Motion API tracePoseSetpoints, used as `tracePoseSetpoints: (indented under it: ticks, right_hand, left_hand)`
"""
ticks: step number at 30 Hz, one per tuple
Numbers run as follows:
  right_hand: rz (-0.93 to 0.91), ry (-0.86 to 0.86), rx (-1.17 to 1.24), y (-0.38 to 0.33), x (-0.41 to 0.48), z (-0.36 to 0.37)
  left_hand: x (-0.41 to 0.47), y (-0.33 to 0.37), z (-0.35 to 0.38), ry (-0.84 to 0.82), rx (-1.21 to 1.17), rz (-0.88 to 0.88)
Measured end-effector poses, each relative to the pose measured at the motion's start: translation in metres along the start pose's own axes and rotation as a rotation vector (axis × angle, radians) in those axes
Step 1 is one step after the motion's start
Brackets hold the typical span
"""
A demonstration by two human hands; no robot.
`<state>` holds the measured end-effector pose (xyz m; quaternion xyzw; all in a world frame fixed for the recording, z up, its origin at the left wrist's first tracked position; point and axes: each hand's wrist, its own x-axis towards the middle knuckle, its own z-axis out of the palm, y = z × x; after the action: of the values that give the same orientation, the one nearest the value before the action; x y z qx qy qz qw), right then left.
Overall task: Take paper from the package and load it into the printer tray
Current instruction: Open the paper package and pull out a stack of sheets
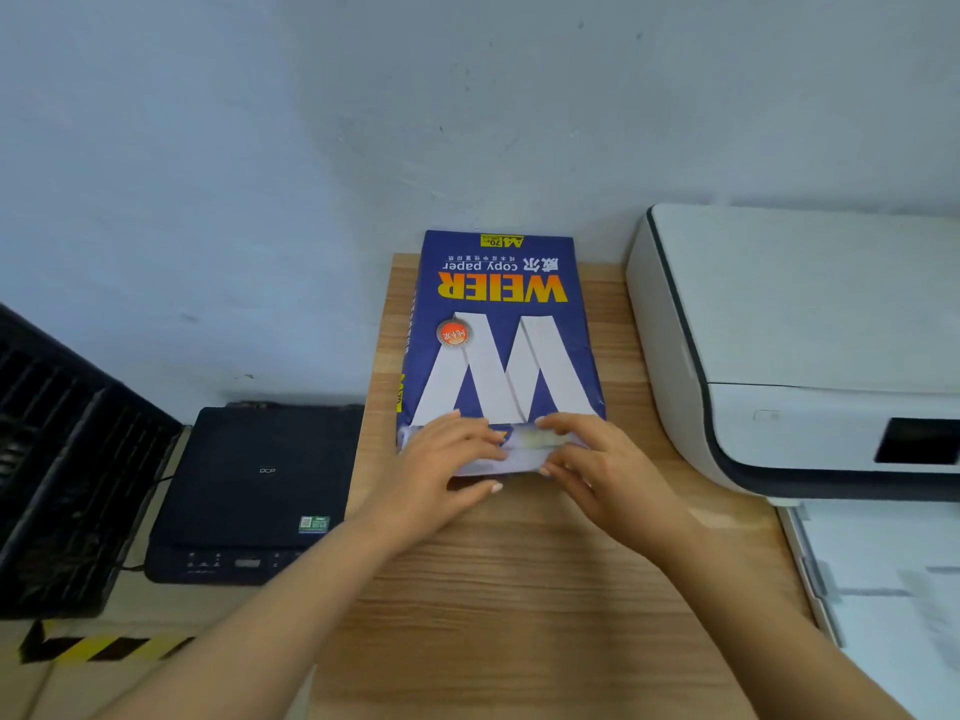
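Observation:
A blue copy-paper package (498,324) with a big white W lies flat on the wooden table (519,589), its far end against the wall. Both hands are at its near end. My left hand (441,462) rests on the left of the folded end flap, fingers on top and thumb below. My right hand (592,454) pinches the flap's right part between fingers and thumb. The white printer (789,345) stands to the right, and its pulled-out white tray (883,579) sits at the lower right. Whether paper lies in the tray is unclear.
A black printer (254,491) sits lower down on the left, beside a black slatted crate (57,459). Yellow-black tape (104,648) marks the floor at lower left. A pale wall runs behind the table.

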<state>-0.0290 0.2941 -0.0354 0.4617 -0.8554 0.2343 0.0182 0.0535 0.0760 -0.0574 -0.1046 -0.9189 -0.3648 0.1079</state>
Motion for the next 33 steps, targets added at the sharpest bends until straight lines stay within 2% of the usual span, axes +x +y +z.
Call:
tracePoseSetpoints:
  ticks: [5,7,10,13,16,18,21,24,29,31,33]
  right_hand:
    - [0.101,-0.089,0.080,-0.020,-0.023,-0.017]
    - [0.259,-0.092,0.202,-0.027,-0.029,-0.024]
    - [0.545,0.024,0.333,-0.030,-0.027,-0.029]
    - [0.865,-0.031,0.425,-0.029,-0.024,-0.026]
    - [1.157,-0.011,0.676,-0.029,-0.028,-0.019]
    - [1.282,0.040,0.854,-0.032,-0.031,-0.015]
    - [1.344,0.006,0.999,-0.040,-0.038,-0.012]
    - [1.337,-0.038,0.987,-0.046,-0.042,-0.015]
    - [1.302,-0.078,1.081,-0.053,-0.054,-0.026]
    - [1.296,-0.096,1.115,-0.053,-0.062,-0.031]
    - [1.307,-0.123,1.138,-0.052,-0.070,-0.035]
  left_hand:
    - [-0.023,0.025,-0.009,-0.094,-0.035,-0.163]
    - [-0.032,0.033,-0.010,-0.111,-0.017,-0.160]
    - [-0.046,0.045,-0.015,-0.112,-0.014,-0.186]
    - [-0.060,0.058,-0.019,-0.107,-0.022,-0.204]
    - [-0.076,0.066,-0.018,-0.122,-0.038,-0.179]
    - [-0.088,0.070,-0.014,-0.125,-0.031,-0.162]
    - [-0.100,0.073,-0.011,-0.145,0.000,-0.143]
    - [-0.103,0.068,-0.013,-0.144,0.009,-0.189]
    - [-0.094,0.060,-0.028,0.061,-0.059,-0.552]
    - [-0.087,0.059,-0.033,0.047,-0.185,-0.637]
    - [-0.086,0.057,-0.038,0.019,-0.418,-0.693]
